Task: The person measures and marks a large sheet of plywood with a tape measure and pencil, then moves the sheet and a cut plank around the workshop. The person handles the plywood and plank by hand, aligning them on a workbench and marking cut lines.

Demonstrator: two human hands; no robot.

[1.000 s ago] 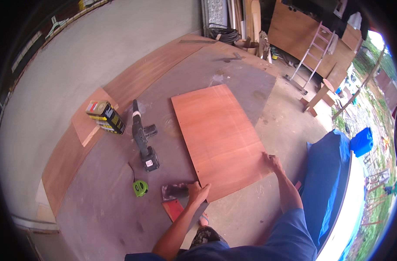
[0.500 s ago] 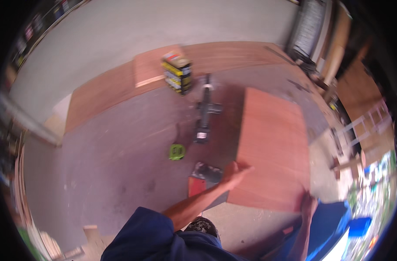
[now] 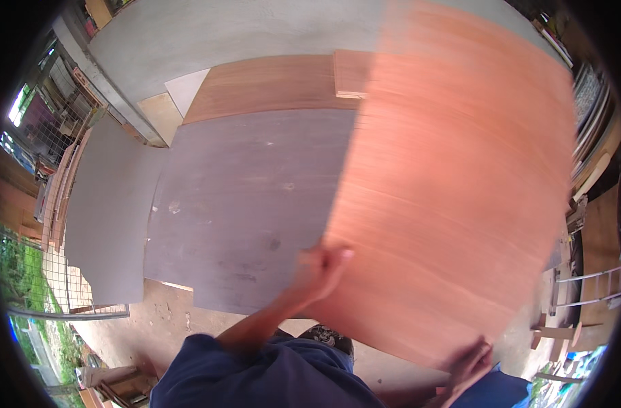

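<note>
A large reddish-brown plywood sheet (image 3: pixel 453 183) is raised in front of me, its far end blurred by motion. My left hand (image 3: pixel 320 272) is closed on its left edge, with the thumb lying over the face. At the near right corner my right hand (image 3: pixel 472 360) grips the lower edge, fingers partly hidden. Behind the sheet spreads the grey-purple tabletop (image 3: pixel 249 204), whose right part the sheet covers.
Along the table's far side lies a brown board (image 3: pixel 269 85), with a smaller stacked panel (image 3: pixel 351 71) on it. A grey panel (image 3: pixel 109 211) stands at the left near a wire mesh (image 3: pixel 62 272). At the right is a pale ladder-like frame (image 3: pixel 596 285).
The plywood sheet has come up off the tabletop, both hands still on it, and looks much larger. My view has swung, and the tape measure, tin and dark tool are no longer visible.
</note>
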